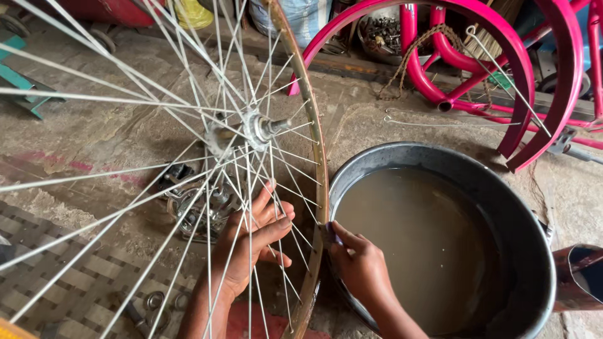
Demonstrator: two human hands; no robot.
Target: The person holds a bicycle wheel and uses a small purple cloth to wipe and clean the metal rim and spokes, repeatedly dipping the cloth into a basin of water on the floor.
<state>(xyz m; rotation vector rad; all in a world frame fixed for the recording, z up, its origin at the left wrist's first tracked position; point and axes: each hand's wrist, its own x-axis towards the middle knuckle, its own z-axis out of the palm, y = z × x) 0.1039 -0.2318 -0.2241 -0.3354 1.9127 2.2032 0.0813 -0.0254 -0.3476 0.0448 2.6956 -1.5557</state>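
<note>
**Both hands on bare wheel rim, beside water basin**

Grip status: left hand reaches through the spokes, fingers loosely curled around a few, not clenched. Right hand pinches the rim edge at roughly 6 o'clock of the wheel, fingers closed on it; a small dark bit sits under the fingertips, can't tell what.

Step, my read: working around the rim, left hand steadying, right hand doing the work at the edge. Next move likely needs the wheel turned a notch while the left hand holds.

Wheel stands on edge on the floor, rim plane running 12 to 6 in frame. Axle points toward 3 o'clock. Metal basin of murky water touches or sits just beside the rim at 3 o'clock. Pink bicycle frame at 1 o'clock.
</note>
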